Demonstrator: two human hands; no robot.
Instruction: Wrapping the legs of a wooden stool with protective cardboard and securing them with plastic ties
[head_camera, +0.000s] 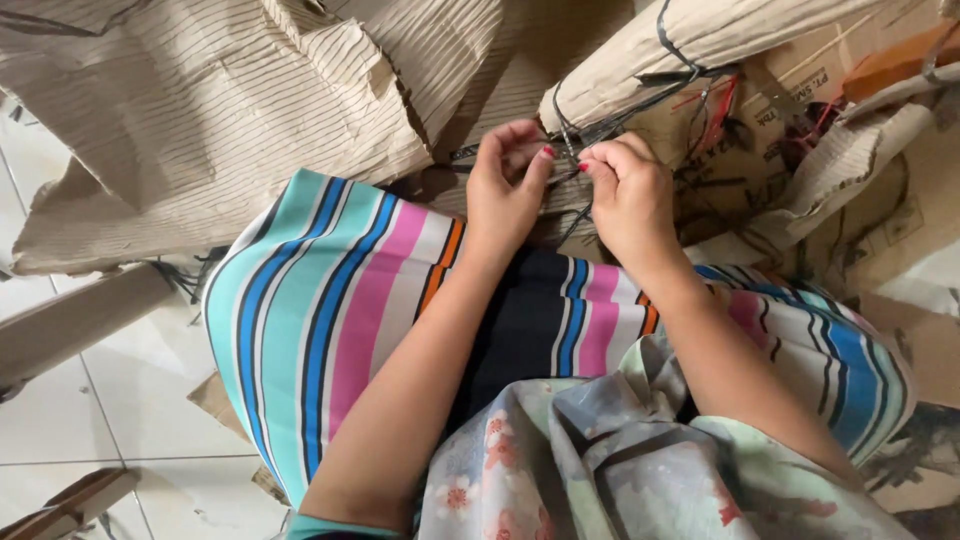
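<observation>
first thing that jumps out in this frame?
The two hands meeting at top centre: the left hand and right hand pinch thin dark wires with red-painted fingertips. Below them, filling the middle, a bright striped cloth in teal, blue, pink and orange lies across the lap. Behind, a big sheet of creased brown corrugated cardboard covers the upper left, and a rolled cardboard bundle bound with dark wire sits upper right.

A striped skirt (330, 300) covers the lap; torn ribbed cardboard (200, 110) lies over white floor tiles (130, 410).
</observation>
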